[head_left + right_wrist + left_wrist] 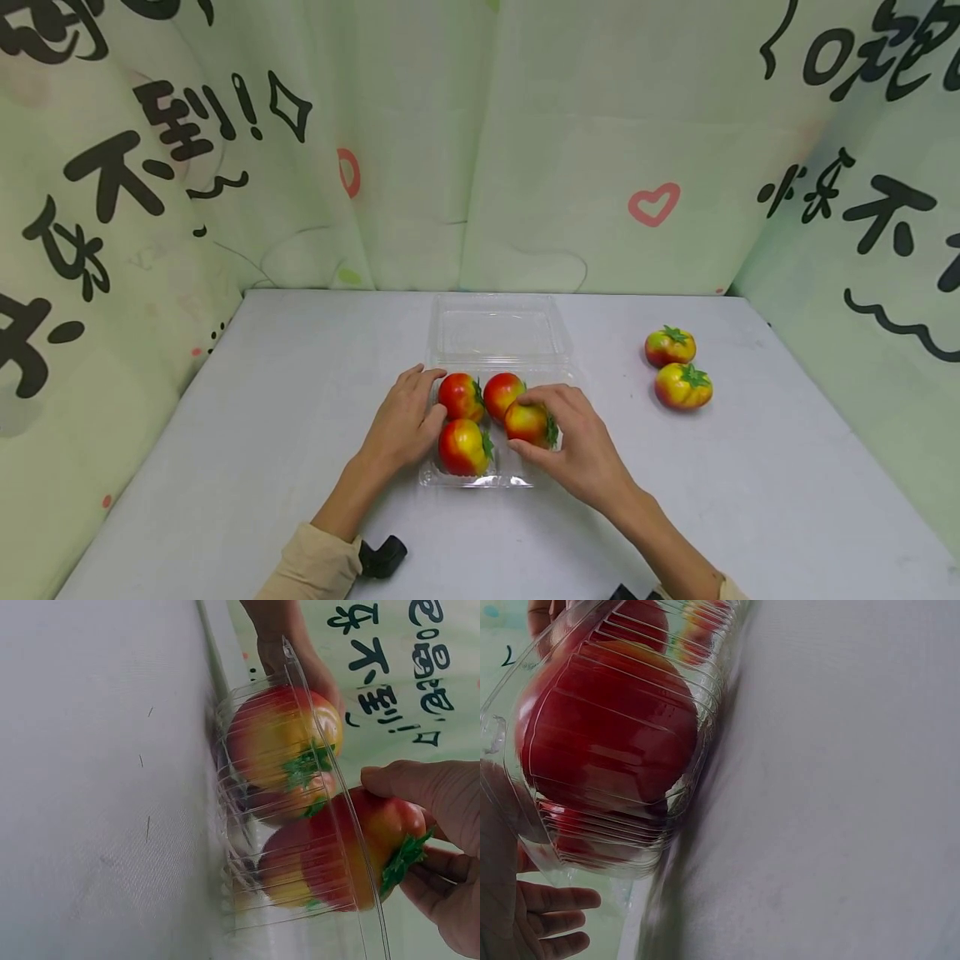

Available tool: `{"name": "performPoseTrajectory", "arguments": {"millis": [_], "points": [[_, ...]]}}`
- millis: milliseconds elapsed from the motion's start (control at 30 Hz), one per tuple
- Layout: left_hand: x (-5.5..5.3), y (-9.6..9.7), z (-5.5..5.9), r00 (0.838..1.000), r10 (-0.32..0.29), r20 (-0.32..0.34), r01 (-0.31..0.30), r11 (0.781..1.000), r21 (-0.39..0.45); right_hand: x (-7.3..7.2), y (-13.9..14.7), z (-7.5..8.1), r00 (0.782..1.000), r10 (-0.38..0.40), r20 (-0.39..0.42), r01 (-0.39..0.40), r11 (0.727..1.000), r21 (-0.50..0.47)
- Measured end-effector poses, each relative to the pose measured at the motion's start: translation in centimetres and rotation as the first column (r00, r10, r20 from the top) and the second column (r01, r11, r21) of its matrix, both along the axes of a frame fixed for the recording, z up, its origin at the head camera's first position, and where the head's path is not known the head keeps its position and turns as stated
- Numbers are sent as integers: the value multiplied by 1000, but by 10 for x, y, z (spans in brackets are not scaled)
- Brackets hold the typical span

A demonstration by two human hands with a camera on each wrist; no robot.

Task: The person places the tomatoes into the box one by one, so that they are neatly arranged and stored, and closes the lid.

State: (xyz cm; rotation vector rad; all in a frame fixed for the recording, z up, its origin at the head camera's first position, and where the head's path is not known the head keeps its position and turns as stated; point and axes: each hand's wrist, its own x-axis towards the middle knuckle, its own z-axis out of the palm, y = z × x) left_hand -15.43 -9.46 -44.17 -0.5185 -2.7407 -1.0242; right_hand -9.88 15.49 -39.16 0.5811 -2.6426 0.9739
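Note:
A clear plastic clamshell box (513, 480) lies with its lid (501, 329) folded back. Inside are three red-and-yellow tomatoes with green leafy tops: back left (461, 397), back right (503, 393) and front left (464, 448). My right hand (573, 442) holds another tomato (367, 844) between thumb and fingers, at the box's front right part; it overlaps the box wall in the right wrist view. At the box's left side is my left hand (408, 421), its thumb close to the tomatoes. Several fingers (562, 900) of it stretch out straight in the left wrist view.
Two more tomatoes, one behind (670, 346) and one in front (683, 387), sit on the white table (322, 358) to the right of the box. A pale green printed curtain (570, 150) rises along the back and both sides.

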Motion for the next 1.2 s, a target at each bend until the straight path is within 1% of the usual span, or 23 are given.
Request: {"name": "performPoseTrajectory", "arguments": {"millis": [367, 600, 900, 1033, 1200], "points": [[1, 1, 1, 1000, 6, -2, -6, 1000, -2, 6, -2, 0, 1000, 4, -4, -4, 1000, 4], [0, 1, 1, 1000, 2, -11, -2, 1000, -1, 10, -4, -4, 999, 32, 35, -31, 999, -15], [1, 1, 0, 1000, 4, -17, -4, 1000, -4, 8, -5, -12, 995, 85, 52, -83, 996, -34], [1, 1, 0, 1000, 6, -21, -6, 1000, -7, 7, -6, -14, 994, 94, 63, -92, 995, -28], [1, 1, 0, 1000, 8, -21, -8, 1000, -6, 6, -7, -15, 993, 87, 77, -86, 996, -13]]}}
